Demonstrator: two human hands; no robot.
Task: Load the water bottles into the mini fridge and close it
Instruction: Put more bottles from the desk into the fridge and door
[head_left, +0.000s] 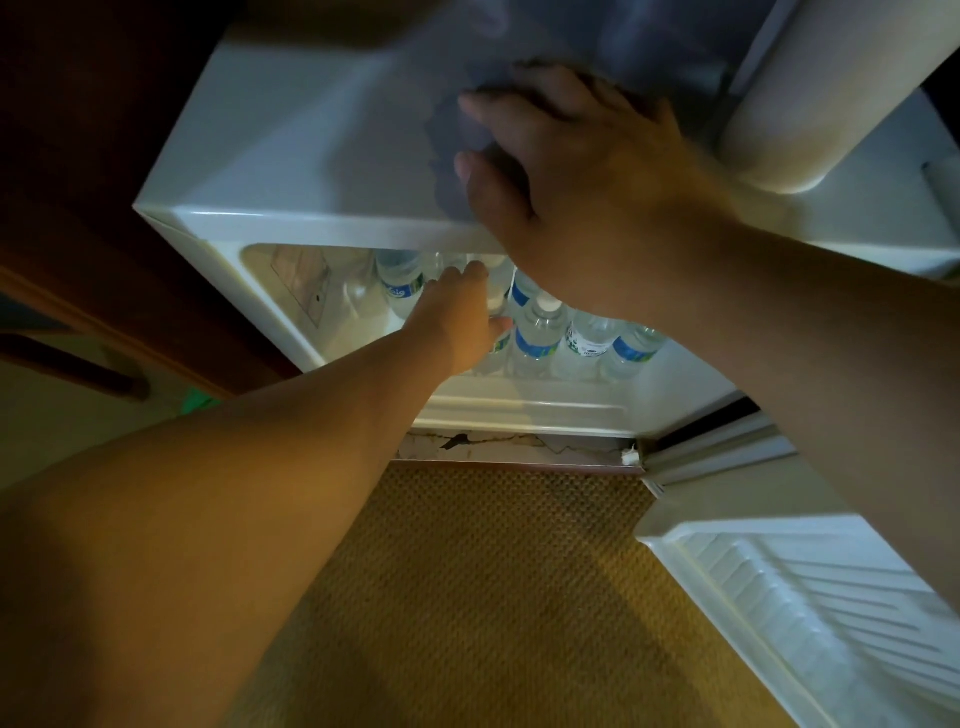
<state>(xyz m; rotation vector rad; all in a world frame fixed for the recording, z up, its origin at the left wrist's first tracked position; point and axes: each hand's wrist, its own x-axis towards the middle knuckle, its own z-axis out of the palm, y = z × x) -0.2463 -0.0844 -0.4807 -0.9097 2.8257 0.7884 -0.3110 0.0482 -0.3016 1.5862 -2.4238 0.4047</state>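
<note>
Head view: looking down on a white mini fridge (322, 156) with its door swung wide to the right.
Dark wood furniture (78, 156): stands just left of the fridge.
Left hand (460, 317): reaches into the lit compartment, the fingers curled round a water bottle (497, 291) among the standing ones; the thumb shows on the bottle's near side, the other fingertips are hidden behind it.
Water bottles (537, 338): clear plastic with white caps and blue or green labels, standing upright and close together on the fridge floor, from the back left to the front right.
Right hand (566, 171): lies flat on the fridge top near its front edge, fingers straight and slightly spread, holding nothing.
Fridge door (810, 587): open at lower right, its ribbed white inner liner facing up.
Carpet (493, 597): tan woven floor below the opening.
</note>
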